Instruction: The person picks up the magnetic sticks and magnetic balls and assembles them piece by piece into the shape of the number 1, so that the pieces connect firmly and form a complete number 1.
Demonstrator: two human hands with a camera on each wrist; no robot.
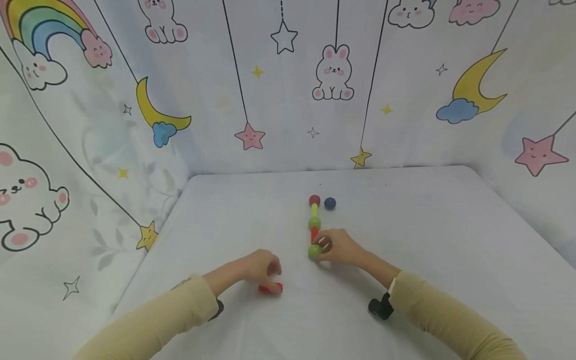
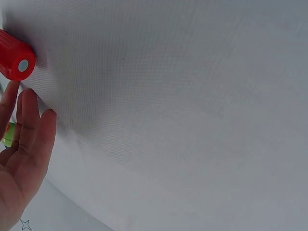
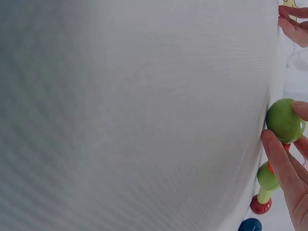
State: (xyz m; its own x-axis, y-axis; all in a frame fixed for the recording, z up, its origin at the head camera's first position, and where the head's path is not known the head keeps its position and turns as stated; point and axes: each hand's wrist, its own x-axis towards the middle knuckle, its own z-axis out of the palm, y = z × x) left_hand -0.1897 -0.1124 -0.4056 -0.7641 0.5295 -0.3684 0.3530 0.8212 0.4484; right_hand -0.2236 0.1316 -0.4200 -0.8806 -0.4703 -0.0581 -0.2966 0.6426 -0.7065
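Note:
A chain of magnetic balls and rods lies on the white cloth: a red ball [image 1: 314, 200], a yellow-green rod [image 1: 314, 211], a green ball [image 1: 314, 223], a red rod [image 1: 314, 235] and a nearer green ball [image 1: 314, 251]. My right hand [image 1: 339, 246] pinches that nearer ball [image 3: 284, 120] between thumb and fingers. To the left, my left hand [image 1: 261, 270] is over a loose red rod [image 1: 271, 288], its thumb along the rod and the other fingers raised apart from it. A pale metal disc shows on this rod's end [image 2: 23, 65] in the left wrist view.
A dark blue ball [image 1: 330, 203] sits just right of the red ball at the chain's far end. Behind the table [image 1: 234, 210] hangs a cloth backdrop [image 1: 288, 100] printed with rabbits, stars and moons.

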